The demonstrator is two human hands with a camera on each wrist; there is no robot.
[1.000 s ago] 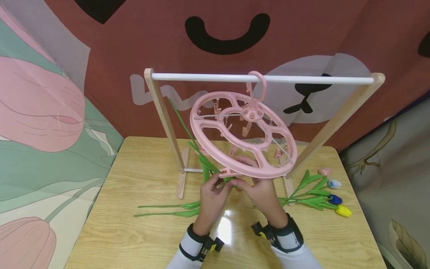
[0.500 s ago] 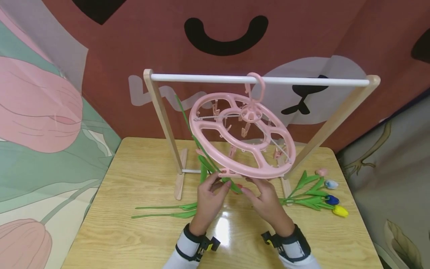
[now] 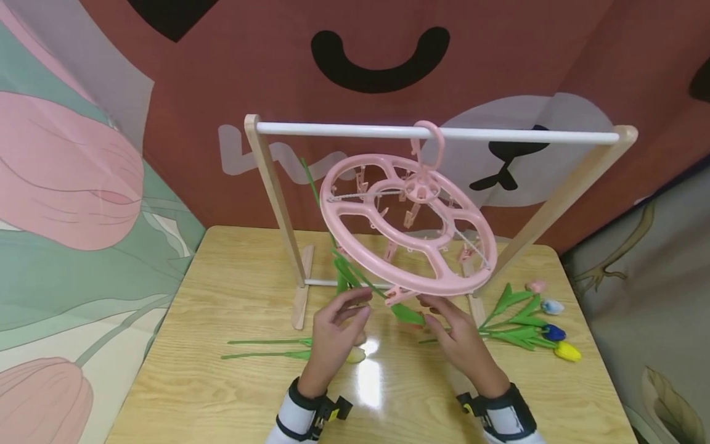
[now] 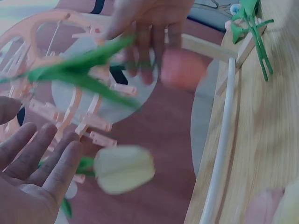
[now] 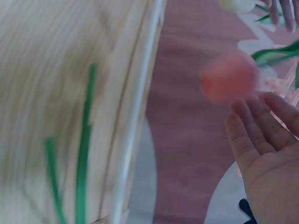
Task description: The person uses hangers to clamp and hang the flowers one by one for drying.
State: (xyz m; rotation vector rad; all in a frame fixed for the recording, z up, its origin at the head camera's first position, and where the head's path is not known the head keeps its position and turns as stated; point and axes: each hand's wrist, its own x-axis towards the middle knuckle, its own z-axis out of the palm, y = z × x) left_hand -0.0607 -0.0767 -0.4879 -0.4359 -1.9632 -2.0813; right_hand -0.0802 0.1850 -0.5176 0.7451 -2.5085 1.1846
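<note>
A coral tulip (image 5: 231, 77) hangs by its green stem at a pink clip (image 3: 395, 296) on the near edge of the round pink clip hanger (image 3: 399, 273). My left hand (image 3: 335, 336) is left of that clip, fingers loosely bent and holding nothing. On the other side, my right hand (image 3: 466, 345) has its fingertips close to the tulip's leaf (image 3: 407, 315) and flower; whether they touch I cannot tell. A pale tulip (image 4: 124, 169) also hangs head down, behind my left fingers in the left wrist view.
The hanger hooks over the white bar (image 3: 344, 129) of a wooden rack (image 3: 272, 191). Tulips with pink, light blue, blue and yellow (image 3: 567, 351) heads lie at the table's right. Two more stems (image 3: 261, 355) lie at left, a pale head (image 3: 356, 355) showing beside my left hand.
Both hands have drawn apart from the clip, left hand leftward and right hand rightward. My left hand has let go of the tulip, which now hangs and swings at the clip.
</note>
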